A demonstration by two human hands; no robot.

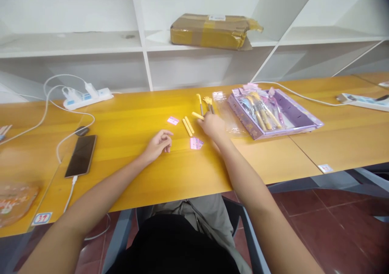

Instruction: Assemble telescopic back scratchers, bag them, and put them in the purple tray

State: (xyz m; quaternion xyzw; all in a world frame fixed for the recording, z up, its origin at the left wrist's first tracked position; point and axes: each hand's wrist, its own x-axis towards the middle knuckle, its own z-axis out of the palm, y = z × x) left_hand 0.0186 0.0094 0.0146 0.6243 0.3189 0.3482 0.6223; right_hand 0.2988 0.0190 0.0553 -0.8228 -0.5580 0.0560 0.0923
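Observation:
My right hand is closed on a yellow stick near the middle of the table. Just beyond it lie a yellow hand-shaped piece and a hooked yellow piece, both with grey shafts. Two more yellow sticks rest side by side to its left. My left hand hovers over or rests on the table, fingers curled but apart, with nothing in it. Small pink cards lie between my hands, and another pink card is farther back.
A purple tray with bagged tools stands at right, beside clear plastic bags. At left are a phone, cables and a power strip. A taped box sits on the shelf behind.

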